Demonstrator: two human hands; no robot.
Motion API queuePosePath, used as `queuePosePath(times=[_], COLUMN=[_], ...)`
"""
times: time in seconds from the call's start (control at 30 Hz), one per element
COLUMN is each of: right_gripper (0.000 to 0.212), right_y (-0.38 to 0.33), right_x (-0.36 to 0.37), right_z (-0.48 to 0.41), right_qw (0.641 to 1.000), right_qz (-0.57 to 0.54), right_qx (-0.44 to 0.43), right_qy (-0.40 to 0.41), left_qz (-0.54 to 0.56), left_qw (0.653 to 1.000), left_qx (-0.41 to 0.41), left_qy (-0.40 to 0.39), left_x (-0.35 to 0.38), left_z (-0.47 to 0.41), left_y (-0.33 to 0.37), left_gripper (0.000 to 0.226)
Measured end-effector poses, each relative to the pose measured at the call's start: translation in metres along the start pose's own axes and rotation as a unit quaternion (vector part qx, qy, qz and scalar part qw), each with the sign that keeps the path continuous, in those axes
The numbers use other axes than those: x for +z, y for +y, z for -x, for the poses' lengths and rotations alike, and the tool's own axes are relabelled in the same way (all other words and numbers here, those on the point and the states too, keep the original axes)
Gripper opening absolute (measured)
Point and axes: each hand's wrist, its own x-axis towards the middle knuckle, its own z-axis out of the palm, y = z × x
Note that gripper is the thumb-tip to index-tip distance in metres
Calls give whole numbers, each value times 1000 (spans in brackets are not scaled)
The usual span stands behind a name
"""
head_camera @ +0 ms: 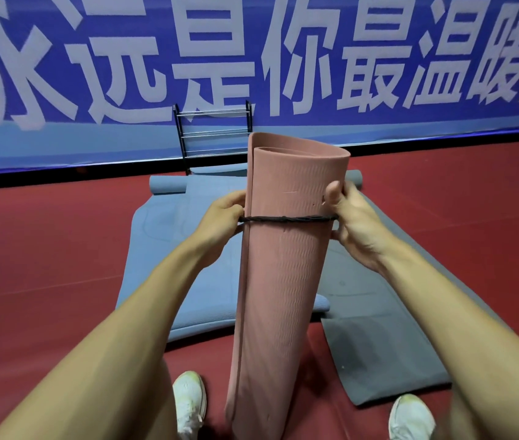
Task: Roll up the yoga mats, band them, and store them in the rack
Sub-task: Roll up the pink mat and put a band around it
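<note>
Pink mat roll (pixel 286 265) stands on end on the red floor (pixel 45 249) between the person's two white shoes (pixel 189 401), leaning slightly to the right. Black band (pixel 286 218) circles it about a third of the way down from the top.

Handling, judged: foam, light, soft, with a ribbed surface that should give good grip. The top coil is loose and the outer flap stands proud, so it will likely spring open unless squeezed. Best held around the body at band height, not by the flap.

Left hand (pixel 220 223): at the roll's left edge, fingers curled tight on the band, forearm reaching up from below.
Right hand (pixel 353 220): at the roll's right edge, thumb pressed on the front just above the band, fingers wrapped behind. Whether those hidden fingers also hook the band is unclear.

Blue mat (pixel 169 265) lies flat left of the roll, grey mat (pixel 388 344) right of it, and the rack (pixel 213 134) is well behind
</note>
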Motion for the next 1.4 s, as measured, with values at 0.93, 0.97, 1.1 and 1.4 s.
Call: queuePosePath(times=[0.93,0.97,1.1,1.4], right_gripper=[79,72,68,106], right_y=[35,37,45,53], right_x=[32,33,34,26], right_z=[-9,-9,-5,4], right_qw=[998,997,993,977], right_qz=[61,66,95,176], right_qx=[25,32,54,60], right_qy=[11,-1,-51,-106], left_qz=[-59,-51,-8,-59], left_qw=[985,989,999,994], left_qx=[-19,-12,34,-10], left_qy=[-163,-140,-7,-91], left_x=[-19,-22,-22,-12], left_z=[27,26,20,24], left_y=[-30,-28,-27,-49], left_gripper=[53,68,98,69])
